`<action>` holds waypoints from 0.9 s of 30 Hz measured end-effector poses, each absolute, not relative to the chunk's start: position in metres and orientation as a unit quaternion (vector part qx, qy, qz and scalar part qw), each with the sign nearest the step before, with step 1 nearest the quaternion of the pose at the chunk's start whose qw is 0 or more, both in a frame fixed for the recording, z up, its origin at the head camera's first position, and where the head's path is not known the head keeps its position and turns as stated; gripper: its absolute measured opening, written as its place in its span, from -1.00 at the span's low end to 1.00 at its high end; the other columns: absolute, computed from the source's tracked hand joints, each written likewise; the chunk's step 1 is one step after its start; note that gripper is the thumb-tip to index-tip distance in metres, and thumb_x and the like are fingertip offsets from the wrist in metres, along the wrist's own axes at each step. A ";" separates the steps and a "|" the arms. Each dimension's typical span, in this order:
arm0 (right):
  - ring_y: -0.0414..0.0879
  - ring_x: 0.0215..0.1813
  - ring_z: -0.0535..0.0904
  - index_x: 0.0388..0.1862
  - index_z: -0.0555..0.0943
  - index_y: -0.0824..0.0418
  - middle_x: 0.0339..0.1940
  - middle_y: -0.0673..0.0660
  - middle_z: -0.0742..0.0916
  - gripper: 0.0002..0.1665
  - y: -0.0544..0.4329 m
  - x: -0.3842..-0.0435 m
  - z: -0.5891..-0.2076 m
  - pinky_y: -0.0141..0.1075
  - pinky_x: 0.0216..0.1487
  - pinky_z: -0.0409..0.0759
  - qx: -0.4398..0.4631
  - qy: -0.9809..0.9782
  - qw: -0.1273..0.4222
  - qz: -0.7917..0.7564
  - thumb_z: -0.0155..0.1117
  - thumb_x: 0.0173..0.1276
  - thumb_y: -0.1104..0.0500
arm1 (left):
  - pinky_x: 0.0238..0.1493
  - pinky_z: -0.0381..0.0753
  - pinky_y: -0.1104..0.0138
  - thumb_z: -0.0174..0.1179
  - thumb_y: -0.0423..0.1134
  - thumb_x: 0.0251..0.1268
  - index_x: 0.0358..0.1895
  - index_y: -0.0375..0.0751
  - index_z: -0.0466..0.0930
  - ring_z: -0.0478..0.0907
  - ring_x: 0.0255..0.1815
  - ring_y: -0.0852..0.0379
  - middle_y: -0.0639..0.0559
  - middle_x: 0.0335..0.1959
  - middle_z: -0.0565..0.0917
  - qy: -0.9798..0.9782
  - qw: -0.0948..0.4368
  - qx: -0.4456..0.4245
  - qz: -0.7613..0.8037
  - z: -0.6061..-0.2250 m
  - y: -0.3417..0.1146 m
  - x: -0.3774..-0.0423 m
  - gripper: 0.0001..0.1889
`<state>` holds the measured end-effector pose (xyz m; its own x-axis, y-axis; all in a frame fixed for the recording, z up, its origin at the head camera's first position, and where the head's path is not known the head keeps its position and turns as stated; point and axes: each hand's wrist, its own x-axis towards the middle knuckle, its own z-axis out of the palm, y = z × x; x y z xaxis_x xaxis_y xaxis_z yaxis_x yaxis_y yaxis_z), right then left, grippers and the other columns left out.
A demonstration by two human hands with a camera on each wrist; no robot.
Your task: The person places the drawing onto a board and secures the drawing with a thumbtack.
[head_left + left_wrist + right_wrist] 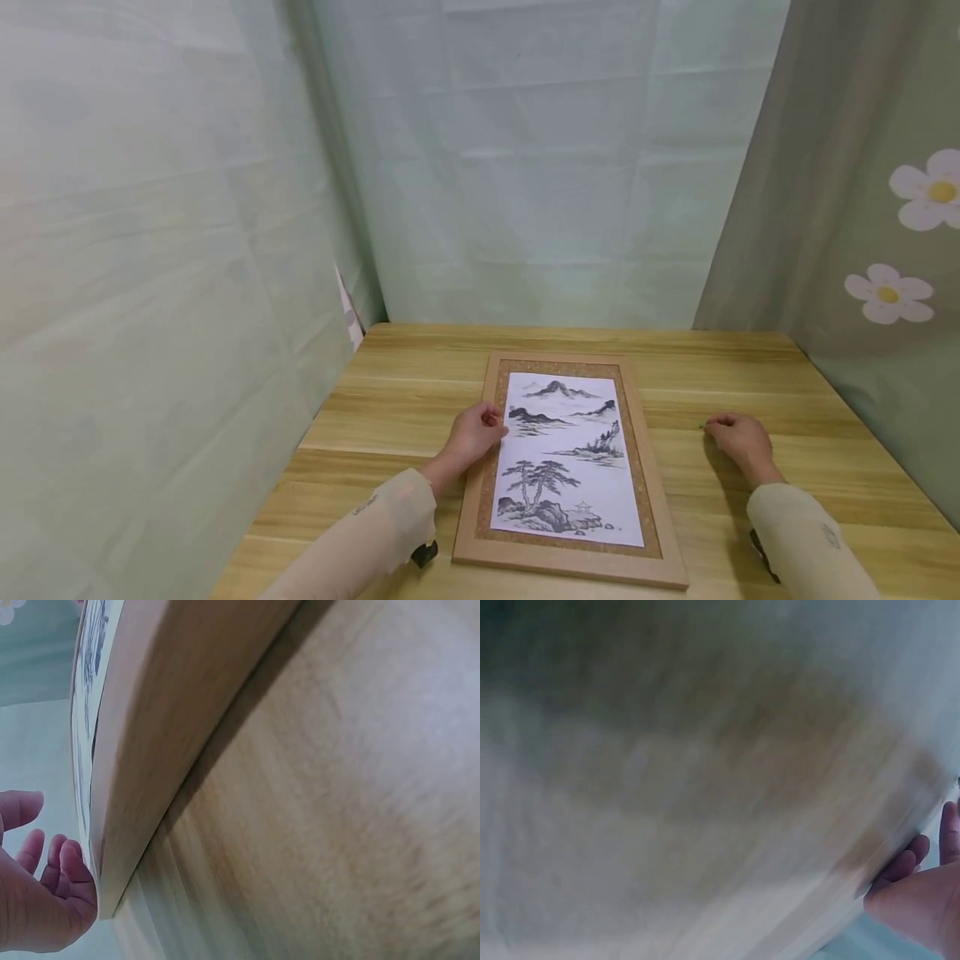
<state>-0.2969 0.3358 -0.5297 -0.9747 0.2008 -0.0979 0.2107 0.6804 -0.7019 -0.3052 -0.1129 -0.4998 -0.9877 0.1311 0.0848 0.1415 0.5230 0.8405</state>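
Observation:
A sheet of paper [555, 450] printed with an ink landscape of mountains and pines lies on a wood-framed cork board [647, 508]. At the sheet's left edge is my left hand [474, 435], its thumb and fingertips apart beside the upper half of the picture. The left wrist view has this hand [52, 900] with loosely bent fingers at the frame's side. To the right of the board, low over the table, my right hand [738, 442] pinches a small green piece [702, 426] at its fingertips. Only part of the right hand [922, 892] shows in the right wrist view.
The board lies on a wood-grain table [405, 392]. Pale green curtains [525, 167] hang behind and at both sides, with white flowers [888, 293] printed on the right one.

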 end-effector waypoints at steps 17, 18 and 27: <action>0.37 0.09 0.51 -0.05 0.69 0.38 0.08 0.43 0.66 -0.61 0.327 -0.295 -0.526 0.13 0.05 0.37 0.110 0.930 -0.016 -0.349 0.20 0.45 0.06 | 0.31 0.22 -0.19 0.40 -0.05 0.21 0.30 -0.31 0.48 0.31 0.38 -0.26 -0.27 0.32 0.46 -0.943 -0.005 -0.221 -0.248 -0.494 -0.118 -0.318 -0.36; 0.37 0.09 0.50 -0.05 0.69 0.38 0.09 0.43 0.65 -0.60 0.326 -0.295 -0.526 0.14 0.06 0.36 0.112 0.930 -0.014 -0.350 0.19 0.45 0.05 | 0.33 0.17 -0.21 0.40 -0.01 0.21 0.33 -0.29 0.46 0.26 0.42 -0.26 -0.26 0.36 0.42 -0.947 -0.012 -0.227 -0.228 -0.495 -0.118 -0.319 -0.32; 0.33 0.10 0.50 0.00 0.67 0.39 0.14 0.43 0.63 -0.51 0.323 -0.298 -0.526 0.11 0.07 0.37 0.110 0.924 -0.014 -0.367 0.17 0.49 -0.04 | 0.46 -0.08 -0.18 0.26 0.27 0.24 0.50 -0.21 0.25 -0.05 0.57 -0.21 -0.18 0.56 0.14 -0.950 -0.067 -0.269 -0.147 -0.504 -0.120 -0.321 -0.11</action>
